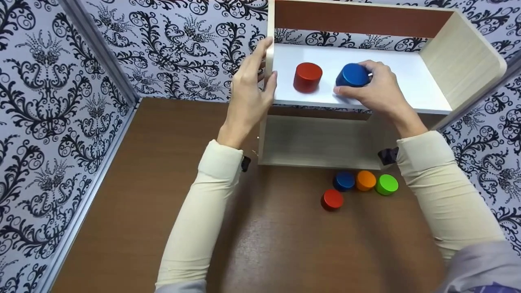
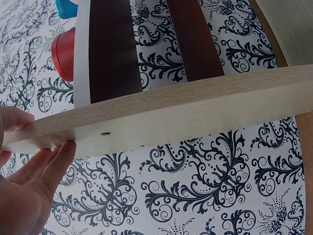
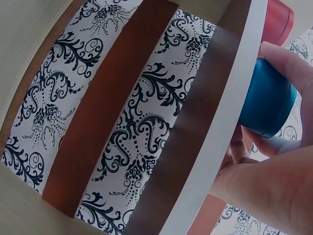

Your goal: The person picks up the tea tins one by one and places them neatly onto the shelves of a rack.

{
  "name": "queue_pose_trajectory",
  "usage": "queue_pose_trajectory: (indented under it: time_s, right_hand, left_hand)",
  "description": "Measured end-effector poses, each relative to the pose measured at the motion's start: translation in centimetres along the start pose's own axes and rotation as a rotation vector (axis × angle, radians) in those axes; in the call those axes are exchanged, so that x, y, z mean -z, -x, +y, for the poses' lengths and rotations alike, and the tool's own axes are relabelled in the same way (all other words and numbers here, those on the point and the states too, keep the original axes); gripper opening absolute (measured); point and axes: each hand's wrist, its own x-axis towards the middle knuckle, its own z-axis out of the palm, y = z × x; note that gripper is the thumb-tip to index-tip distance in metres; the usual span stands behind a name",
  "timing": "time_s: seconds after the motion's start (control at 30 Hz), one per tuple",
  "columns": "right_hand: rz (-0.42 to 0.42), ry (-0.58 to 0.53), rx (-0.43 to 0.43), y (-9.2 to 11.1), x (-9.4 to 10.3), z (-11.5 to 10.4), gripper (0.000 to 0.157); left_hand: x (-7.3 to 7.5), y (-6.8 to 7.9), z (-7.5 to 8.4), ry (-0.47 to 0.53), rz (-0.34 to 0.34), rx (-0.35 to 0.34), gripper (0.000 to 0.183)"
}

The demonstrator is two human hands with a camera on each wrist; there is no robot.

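Observation:
My left hand (image 1: 250, 83) grips the front edge of the pale wooden side panel (image 2: 195, 107) of a shelf unit, thumb on one face and fingers on the other. On the white upper shelf (image 1: 390, 69), my right hand (image 1: 382, 87) holds a blue lidded canister (image 1: 353, 75) between thumb and fingers. The right wrist view shows the same blue canister (image 3: 268, 100) at the shelf's front edge; some of my fingers are hidden there. A red canister (image 1: 307, 77) stands upright to the left on that shelf, apart from the blue one.
On the brown tabletop (image 1: 163, 195), in front of the unit, are a second blue canister (image 1: 344, 181), an orange one (image 1: 365, 180), a green one (image 1: 386, 184) and another red one (image 1: 332, 200). The lower compartment (image 1: 317, 140) lies under the white shelf. Patterned walls (image 1: 183, 49) stand behind and beside.

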Motion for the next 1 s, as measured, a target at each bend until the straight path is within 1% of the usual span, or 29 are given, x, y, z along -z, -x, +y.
queue_pose_trajectory:
  time_s: [0.3, 0.53, 0.7, 1.0]
  right_hand:
    - [-0.018, 0.028, -0.020, 0.17, -0.13, 0.18, 0.085]
    - [-0.020, 0.031, -0.002, 0.22, -0.20, 0.31, 0.084]
    - [-0.017, 0.059, 0.012, 0.23, -0.28, 0.22, 0.085]
    - [-0.025, 0.065, -0.001, 0.01, -0.34, 0.24, 0.084]
  left_hand:
    - [-0.01, -0.01, 0.07, 0.008, -0.009, 0.014, 0.059]
    - [-0.04, 0.02, 0.06, 0.013, -0.006, 0.012, 0.059]
    - [-0.08, 0.06, 0.05, 0.014, -0.004, 0.017, 0.060]
    - [-0.06, 0.08, 0.08, 0.000, -0.013, 0.028, 0.060]
